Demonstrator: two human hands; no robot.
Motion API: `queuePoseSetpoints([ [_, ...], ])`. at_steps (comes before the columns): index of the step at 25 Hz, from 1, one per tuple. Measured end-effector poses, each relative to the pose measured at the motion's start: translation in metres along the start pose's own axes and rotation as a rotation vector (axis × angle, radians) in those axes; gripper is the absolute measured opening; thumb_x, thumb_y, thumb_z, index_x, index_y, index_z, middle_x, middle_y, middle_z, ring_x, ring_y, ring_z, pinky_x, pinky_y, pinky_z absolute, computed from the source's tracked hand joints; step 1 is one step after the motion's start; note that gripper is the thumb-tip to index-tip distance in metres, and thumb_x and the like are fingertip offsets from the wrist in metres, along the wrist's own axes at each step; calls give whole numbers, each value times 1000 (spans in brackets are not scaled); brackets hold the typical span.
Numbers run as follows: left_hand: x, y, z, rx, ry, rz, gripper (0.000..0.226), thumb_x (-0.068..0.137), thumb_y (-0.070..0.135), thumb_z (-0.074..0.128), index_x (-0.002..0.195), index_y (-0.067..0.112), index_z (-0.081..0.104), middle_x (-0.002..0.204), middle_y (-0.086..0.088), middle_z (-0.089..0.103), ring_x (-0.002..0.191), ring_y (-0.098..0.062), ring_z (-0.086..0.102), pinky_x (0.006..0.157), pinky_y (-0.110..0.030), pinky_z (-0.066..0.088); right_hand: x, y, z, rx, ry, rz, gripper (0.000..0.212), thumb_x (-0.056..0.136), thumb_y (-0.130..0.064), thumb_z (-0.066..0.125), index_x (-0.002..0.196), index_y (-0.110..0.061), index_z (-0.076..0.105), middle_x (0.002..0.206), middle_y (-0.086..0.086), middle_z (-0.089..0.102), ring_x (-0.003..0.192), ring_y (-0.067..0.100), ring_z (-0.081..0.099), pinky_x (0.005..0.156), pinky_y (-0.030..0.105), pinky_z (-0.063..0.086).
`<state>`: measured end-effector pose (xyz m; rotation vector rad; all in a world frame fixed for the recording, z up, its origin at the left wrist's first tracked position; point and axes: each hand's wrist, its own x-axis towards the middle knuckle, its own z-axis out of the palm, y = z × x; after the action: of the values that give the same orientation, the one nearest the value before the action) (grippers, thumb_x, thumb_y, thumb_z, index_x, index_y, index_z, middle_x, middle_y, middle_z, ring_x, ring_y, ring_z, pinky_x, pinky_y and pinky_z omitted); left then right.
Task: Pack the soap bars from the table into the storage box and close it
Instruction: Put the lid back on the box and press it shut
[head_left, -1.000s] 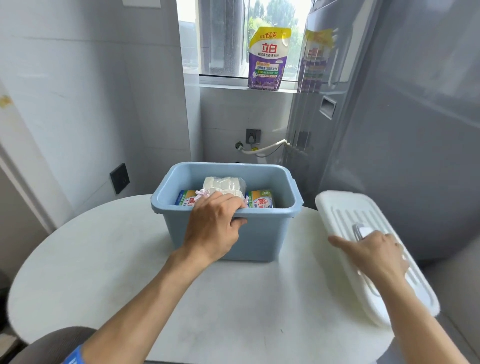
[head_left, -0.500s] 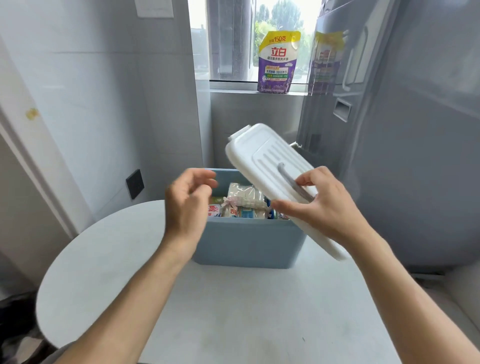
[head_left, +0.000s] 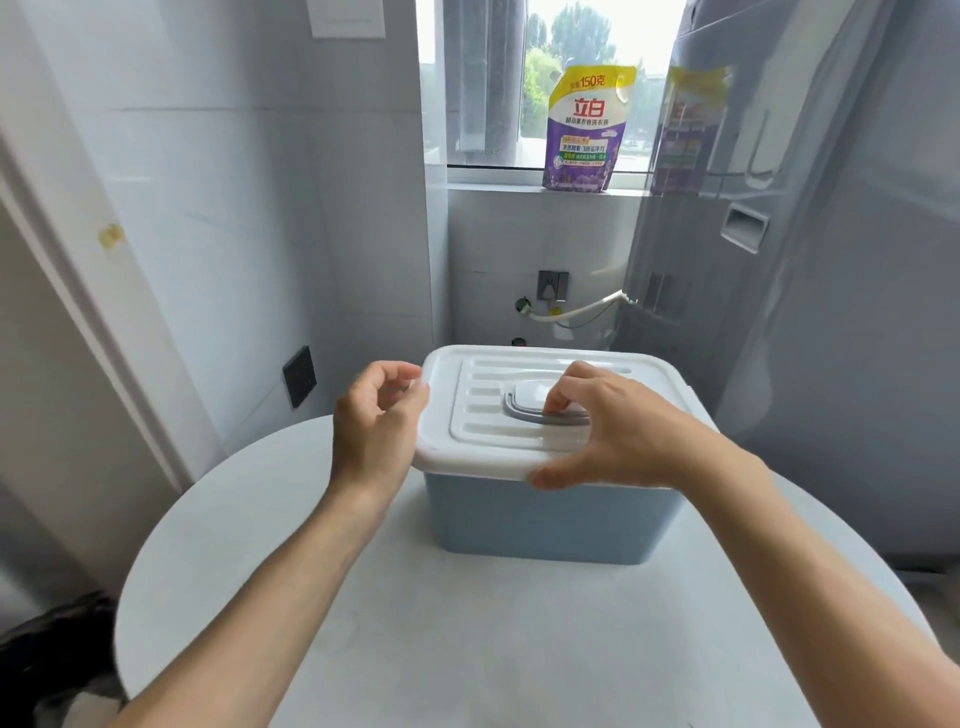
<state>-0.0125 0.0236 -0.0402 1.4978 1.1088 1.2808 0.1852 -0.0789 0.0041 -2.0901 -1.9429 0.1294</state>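
The blue storage box (head_left: 550, 519) stands at the far side of the round white table (head_left: 467, 649). The white ribbed lid (head_left: 488, 410) with a grey handle (head_left: 524, 413) lies flat on top of it and hides the soap bars. My right hand (head_left: 618, 431) grips the lid, thumb under its front edge and fingers over the handle. My left hand (head_left: 376, 421) hovers at the lid's left edge with fingers curled and apart, at most grazing the rim.
A purple and yellow detergent pouch (head_left: 584, 127) stands on the window sill. A tall grey appliance (head_left: 831, 260) fills the right side, close to the box. A tiled wall with a dark socket (head_left: 300, 375) is on the left. A hose (head_left: 582, 309) runs behind the box.
My right hand picked the lid up from the table on the right, carried it tilted over the box, and now it lies flat on top. My left hand left the box rim.
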Motion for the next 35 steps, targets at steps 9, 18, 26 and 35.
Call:
queuePoseSetpoints([
  [9,7,-18,-2,342,-75,213,18,90,8,56,91,15,72,106,-3,58,106,-27,57,90,-43,48,-25,40,16,330,306,215,32,91,-3,59,107,-24,77,124,-11,68,120,14,60,101,27,43],
  [18,-4,-21,10,29,-95,-5,29,92,20,45,119,21,56,125,-3,47,121,-23,46,106,-43,38,-53,81,26,1151,256,946,46,66,-50,79,93,-13,71,87,4,75,85,25,69,89,46,49],
  [26,-5,-23,12,11,-37,19,23,95,16,49,115,23,55,126,-5,54,117,-24,51,100,-42,43,-46,82,36,640,663,677,46,77,-37,66,64,5,50,57,3,34,57,19,29,56,32,25],
  [35,-10,-25,1,-361,-26,-544,21,74,36,74,86,18,72,83,-1,71,80,-19,64,82,-39,51,-44,88,43,857,717,673,26,75,-36,70,78,-11,75,64,4,60,63,16,48,65,34,42],
])
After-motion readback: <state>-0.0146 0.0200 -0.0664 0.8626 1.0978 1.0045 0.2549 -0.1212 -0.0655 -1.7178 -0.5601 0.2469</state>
